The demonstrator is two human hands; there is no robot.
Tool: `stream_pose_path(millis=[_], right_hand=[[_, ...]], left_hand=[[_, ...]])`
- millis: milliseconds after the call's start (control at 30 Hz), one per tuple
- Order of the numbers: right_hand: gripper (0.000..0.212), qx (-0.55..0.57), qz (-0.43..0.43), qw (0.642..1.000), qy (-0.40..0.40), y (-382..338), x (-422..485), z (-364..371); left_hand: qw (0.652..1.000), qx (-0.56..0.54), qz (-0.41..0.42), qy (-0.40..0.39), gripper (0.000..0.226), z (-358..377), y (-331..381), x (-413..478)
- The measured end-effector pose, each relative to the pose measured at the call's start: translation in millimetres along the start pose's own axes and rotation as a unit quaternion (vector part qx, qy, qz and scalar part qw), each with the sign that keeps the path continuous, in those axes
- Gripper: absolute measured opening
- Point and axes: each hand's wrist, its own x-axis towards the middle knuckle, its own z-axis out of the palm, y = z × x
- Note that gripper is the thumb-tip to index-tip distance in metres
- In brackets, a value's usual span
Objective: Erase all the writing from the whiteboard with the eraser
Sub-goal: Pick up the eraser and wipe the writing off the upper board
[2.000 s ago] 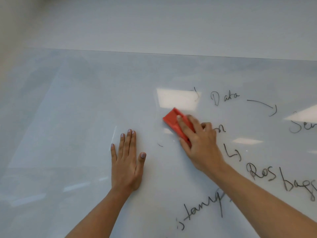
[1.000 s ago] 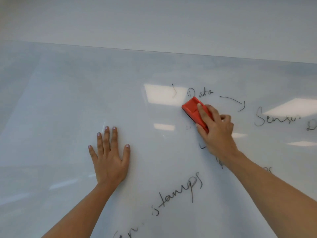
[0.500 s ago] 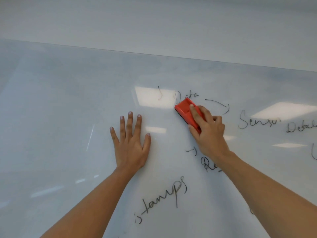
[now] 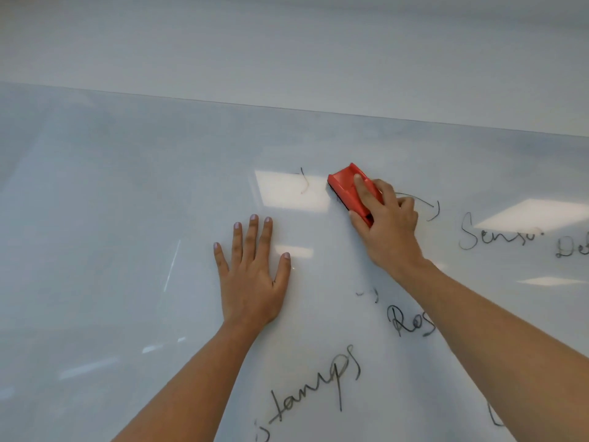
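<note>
Several words remain: nearest, "stamps" (image 4: pixel 315 387) and "Res" (image 4: pixel 408 323) on the whiteboard (image 4: pixel 95 218). Beyond them the left hand (image 4: pixel 251 282) lies flat, fingers spread, bracing. Farther, the right hand (image 4: pixel 385 224) clamps the red eraser (image 4: pixel 349 186), now slid onto the word that showed beside it half a second ago. That word is wiped or covered. A curved stroke (image 4: pixel 305 185) to the left, and an arrow (image 4: pixel 427 205) and "Sensor" (image 4: pixel 497 234) to the right, still await. No containers show.

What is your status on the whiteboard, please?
Right hand grips eraser against whiteboard. Left hand flat on whiteboard. Writing left: Sensor, Ros, stamps. Nothing in the way.
</note>
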Motion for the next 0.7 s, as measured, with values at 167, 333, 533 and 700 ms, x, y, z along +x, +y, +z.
stream_pose_path(millis=[167, 333, 533, 700], right_hand=[[0.059, 0.009, -0.151, 0.986, -0.066, -38, 8, 8], [0.057, -0.061, -0.108, 0.992, -0.006, -15, 41, 4], [0.062, -0.034, -0.012, 0.999, -0.019, -66, 51, 19], [0.056, -0.01, -0.205, 0.977, -0.052, -53, 28, 15]], left_hand=[[1.0, -0.001, 0.005, 0.008, 0.07, 1, -1, 0], [1.0, -0.003, 0.009, 0.011, 0.07, 1, -2, 0], [1.0, -0.006, 0.01, 0.013, 0.07, 2, -3, 0], [1.0, -0.007, 0.011, 0.013, 0.07, 3, -4, 0]])
